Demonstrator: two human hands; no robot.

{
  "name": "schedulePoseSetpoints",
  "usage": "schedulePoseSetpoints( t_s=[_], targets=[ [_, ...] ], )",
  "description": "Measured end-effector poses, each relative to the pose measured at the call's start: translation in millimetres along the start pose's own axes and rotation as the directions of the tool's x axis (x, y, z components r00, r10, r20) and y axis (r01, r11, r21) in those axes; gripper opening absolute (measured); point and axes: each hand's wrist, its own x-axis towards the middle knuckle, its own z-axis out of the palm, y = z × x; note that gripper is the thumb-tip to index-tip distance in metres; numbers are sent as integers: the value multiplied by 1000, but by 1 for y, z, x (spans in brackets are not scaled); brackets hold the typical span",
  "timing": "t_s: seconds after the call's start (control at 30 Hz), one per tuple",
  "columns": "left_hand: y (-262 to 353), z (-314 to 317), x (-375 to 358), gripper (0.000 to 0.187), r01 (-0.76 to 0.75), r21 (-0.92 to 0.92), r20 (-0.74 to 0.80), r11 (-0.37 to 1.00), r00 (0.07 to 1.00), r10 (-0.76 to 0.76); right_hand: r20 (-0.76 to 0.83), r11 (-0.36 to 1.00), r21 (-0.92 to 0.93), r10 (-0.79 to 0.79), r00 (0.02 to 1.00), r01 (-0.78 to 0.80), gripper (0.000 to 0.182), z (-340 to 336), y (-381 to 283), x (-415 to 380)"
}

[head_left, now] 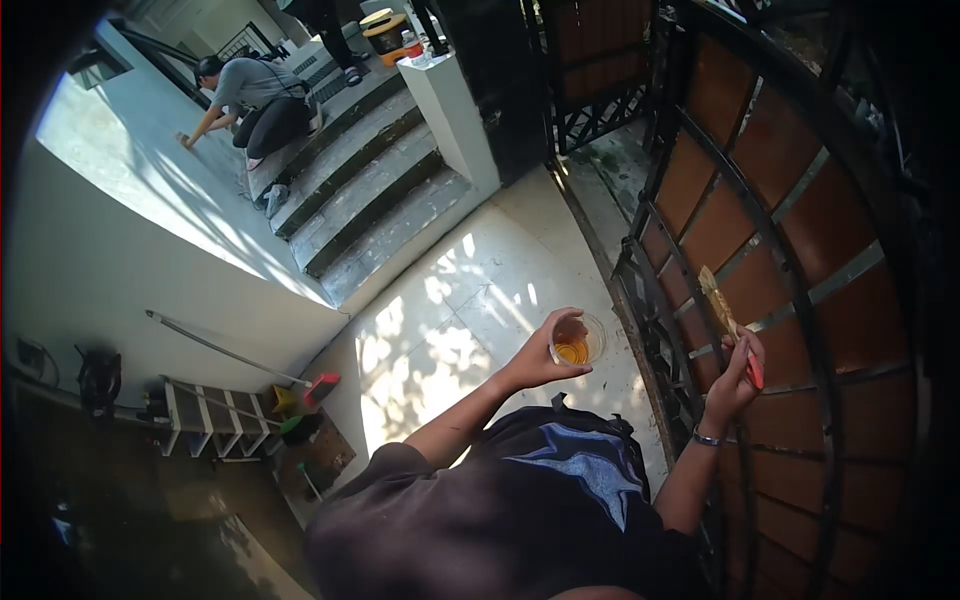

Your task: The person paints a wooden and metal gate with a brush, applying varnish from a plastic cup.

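In the head view, my left hand is wrapped round a clear plastic cup. Amber liquid lies in the bottom of the cup, which tilts so that I look into it. My right hand, with a band at the wrist, grips a paintbrush by its red handle. The brush's tan head points up and away from me, close in front of the gate of brown panels and black metal bars. It overlaps one of the panels in this view.
Concrete steps rise ahead on the left, where a person crouches by the white wall. A bucket and bottle stand higher up. A broom and a slatted rack lie at left.
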Motion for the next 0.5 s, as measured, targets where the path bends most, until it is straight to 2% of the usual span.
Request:
schedulePoseSetpoints(
  t_s=[0.03,0.1,0.2,0.33,0.4,0.47,0.5],
  targets=[
    [-1,-10,-11,91,17,-1,-26,1000,1000,-17,15,1000,9,2,1000,-2,23,10,0,-8],
    [-2,-25,-28,91,32,-5,-54,999,998,-32,82,988,44,141,987,-145,23,24,2,-24],
    [-6,-41,-49,91,69,25,-108,997,992,-65,99,968,83,229,968,-237,22,35,11,-42],
    [-10,-49,-64,91,64,45,-138,997,989,-57,103,950,96,289,952,-299,21,46,14,-61],
    [-5,-51,-66,92,54,15,-150,998,987,-51,92,950,86,293,952,-301,20,53,10,-67],
    [-1,-54,-64,92,40,48,-144,998,989,-33,187,989,-80,140,972,-127,18,55,12,-71],
    [1,-53,-61,92,27,76,-131,997,991,-17,191,991,-74,128,973,-116,16,57,12,-72]
  ],
)
